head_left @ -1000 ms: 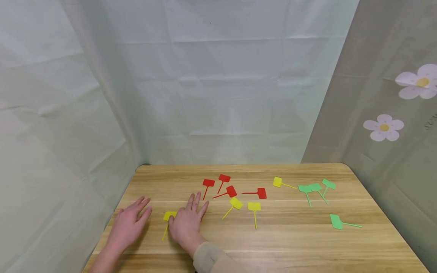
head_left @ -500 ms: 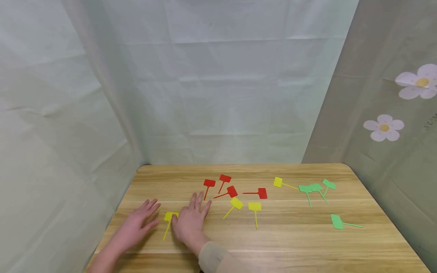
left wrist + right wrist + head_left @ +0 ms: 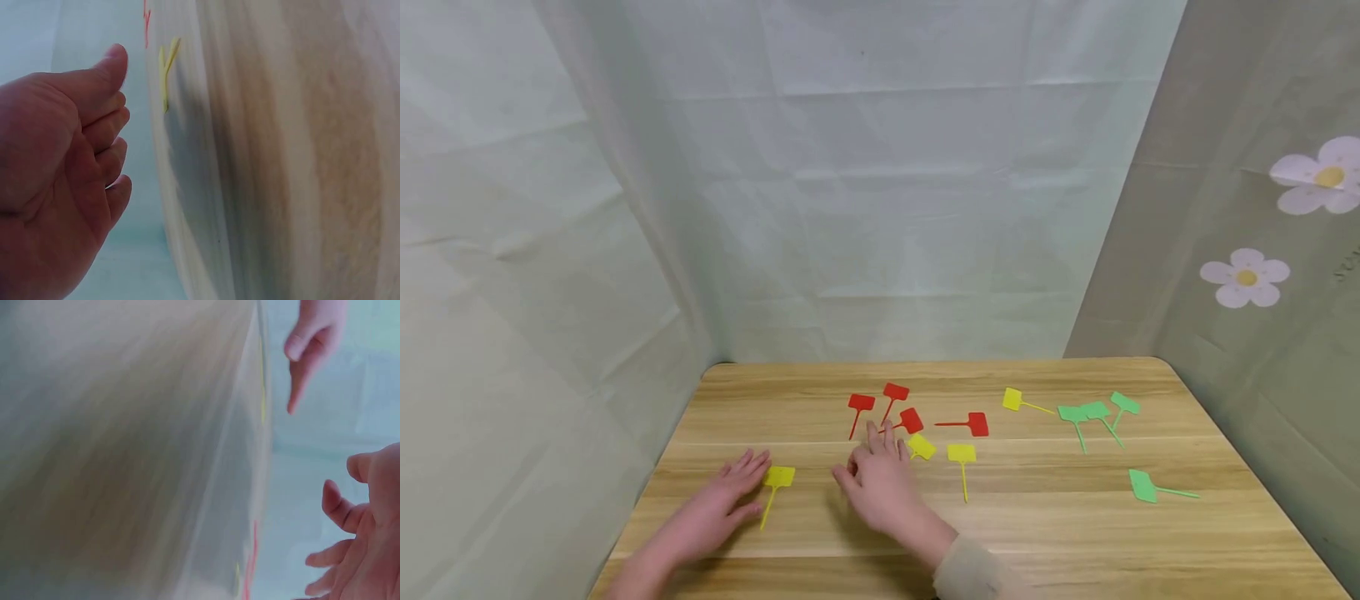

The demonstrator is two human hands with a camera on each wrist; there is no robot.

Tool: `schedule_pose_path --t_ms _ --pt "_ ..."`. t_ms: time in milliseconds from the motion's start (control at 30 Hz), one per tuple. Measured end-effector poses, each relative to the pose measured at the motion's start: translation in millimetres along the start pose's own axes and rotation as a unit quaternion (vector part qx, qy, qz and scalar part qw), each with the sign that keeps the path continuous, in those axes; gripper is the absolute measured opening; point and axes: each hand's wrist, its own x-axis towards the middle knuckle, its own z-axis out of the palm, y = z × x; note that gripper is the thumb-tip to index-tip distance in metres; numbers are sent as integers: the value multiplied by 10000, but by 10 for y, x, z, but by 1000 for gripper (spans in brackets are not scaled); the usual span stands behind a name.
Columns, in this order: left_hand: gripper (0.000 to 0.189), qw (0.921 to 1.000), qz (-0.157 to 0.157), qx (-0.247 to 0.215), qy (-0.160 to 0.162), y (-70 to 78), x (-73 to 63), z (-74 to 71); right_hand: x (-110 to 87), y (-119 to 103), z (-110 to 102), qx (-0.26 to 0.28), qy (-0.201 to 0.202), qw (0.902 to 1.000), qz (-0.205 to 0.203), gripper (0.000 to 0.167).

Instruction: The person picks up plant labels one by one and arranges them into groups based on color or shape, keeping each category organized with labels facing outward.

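Note:
A yellow T-shaped plant label [image 3: 780, 477] lies flat at the left of the wooden table. Just beside its head are the fingertips of my left hand [image 3: 724, 507], loosely extended and holding nothing; whether they touch it I cannot tell. My right hand [image 3: 883, 487] hovers over the table with relaxed fingers and no object in its grasp. Its fingertips partly cover a second yellow label [image 3: 922, 447] and the stem of a red label [image 3: 911, 420]. In the right wrist view, a gap separates the right hand [image 3: 375, 531] from the tabletop.
Other red labels [image 3: 861, 402] lie behind the right hand, one pointing sideways [image 3: 977, 424]. To the right are a yellow label [image 3: 962, 452], another yellow one [image 3: 1012, 399] and several green labels [image 3: 1142, 486]. Fabric curtains [image 3: 880, 208] enclose the wooden table [image 3: 1045, 533].
My right hand has left the left-hand yellow label and moved right, over the middle labels. My left hand has shifted right, up to that yellow label, which stays about where it was.

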Motion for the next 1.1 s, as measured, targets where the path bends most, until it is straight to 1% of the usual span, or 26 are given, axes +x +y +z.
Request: schedule_pose_path --t_ms 133,233,333,433,633,967,1100 --pt "59 9985 -237 -88 -475 17 14 4 -144 226 -226 -97 -71 9998 -132 39" --pt "60 9958 -349 -161 -826 24 20 5 -235 386 -359 -161 -33 9997 -158 35" --pt "63 9931 -411 -312 -1053 25 17 11 -305 517 -467 -158 59 9998 -126 31" --pt "64 9922 -416 -360 -1120 21 6 30 -352 618 -545 -75 159 9998 -44 29" --pt "63 9928 -365 -230 -1119 42 -11 69 -403 737 -654 8 261 9995 164 26" --pt "65 9872 -698 -406 -1378 71 -8 78 -404 872 -749 -132 350 9988 322 23" --pt "64 9868 -751 -359 -1386 81 -2 78 -396 976 -780 -254 515 9977 361 18"
